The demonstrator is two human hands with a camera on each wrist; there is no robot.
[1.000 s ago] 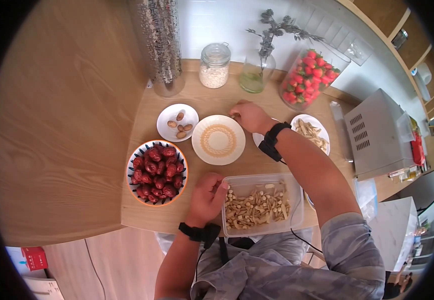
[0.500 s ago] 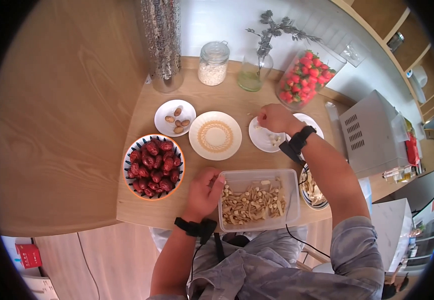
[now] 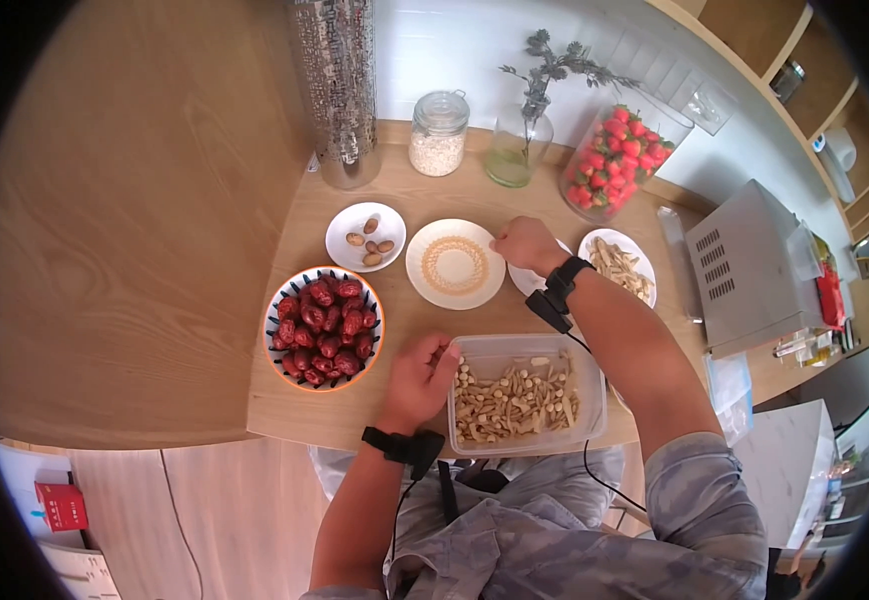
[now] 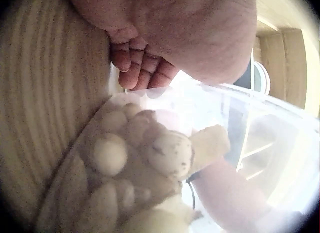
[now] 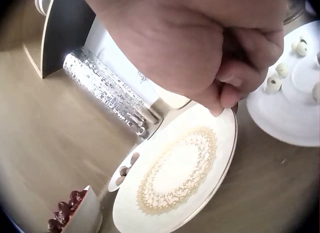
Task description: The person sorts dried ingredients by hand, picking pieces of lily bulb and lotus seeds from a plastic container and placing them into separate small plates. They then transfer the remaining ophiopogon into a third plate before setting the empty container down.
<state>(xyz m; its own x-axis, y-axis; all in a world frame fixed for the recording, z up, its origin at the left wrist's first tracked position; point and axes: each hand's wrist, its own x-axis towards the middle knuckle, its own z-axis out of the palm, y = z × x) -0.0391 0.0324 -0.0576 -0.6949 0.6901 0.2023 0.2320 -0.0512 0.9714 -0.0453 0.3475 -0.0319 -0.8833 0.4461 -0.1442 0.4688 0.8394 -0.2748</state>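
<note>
My right hand (image 3: 530,243) pinches the right rim of a cream plate (image 3: 455,262) with a gold ring pattern. In the right wrist view, fingertips and thumb meet at the rim of this plate (image 5: 172,168). My left hand (image 3: 420,382) rests at the left corner of a clear plastic container (image 3: 595,375), its thumb touching the rim. Loosely bent fingers (image 4: 142,67) lie outside the container wall in the left wrist view. Pale dried pieces (image 3: 515,400), some round, fill the bottom. Beside the right hand, a white plate (image 5: 265,118) carries several small white round seeds.
A bowl of red dates (image 3: 325,325) and a small white plate (image 3: 345,225) with several brown nuts stand left. Behind are a glass jar (image 3: 439,145), a vase (image 3: 515,155) and a strawberry container (image 3: 620,165). A plate of pale strips (image 3: 620,268) stands right.
My right hand has gone from the cream plate's edge over to the white seed plate and back. The cream plate has shifted slightly right and away. The left hand stays at the container.
</note>
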